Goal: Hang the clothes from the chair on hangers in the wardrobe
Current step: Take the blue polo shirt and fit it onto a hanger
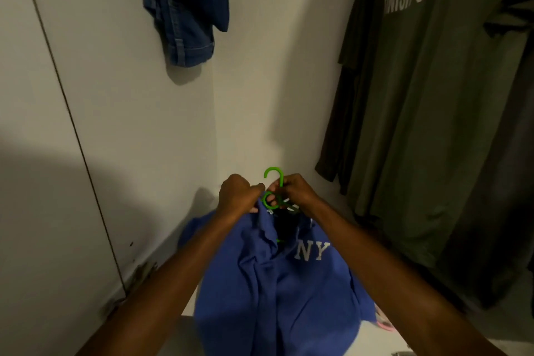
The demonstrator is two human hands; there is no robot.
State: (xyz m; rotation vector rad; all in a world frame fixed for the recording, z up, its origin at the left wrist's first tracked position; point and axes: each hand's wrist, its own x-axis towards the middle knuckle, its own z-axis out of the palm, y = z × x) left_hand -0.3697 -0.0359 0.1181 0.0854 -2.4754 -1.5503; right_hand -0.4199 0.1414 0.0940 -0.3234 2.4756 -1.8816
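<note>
1. the right hand pinches the green hanger at the neck just under its hook; the grip is clamped there, fingers curled round the stem.
2. the left hand is clamped on the collar of the blue shirt, bunching the cloth beside the hanger's neck.
3. the hanger's arms run down into the neck opening, mostly hidden; only a green sliver shows inside. i cannot tell whether both shoulders are seated.
4. judged from this, the step is threading the hanger into the shirt. keep the hook upright and clear of the cloth, and let the left hand draw the collar over one arm at a time, not both.
5. the shirt hangs low in front of the wardrobe floor, "ny" facing up.
6. beyond, jeans and an olive tee already hang; the gap between them looks like the place for this one.
</note>
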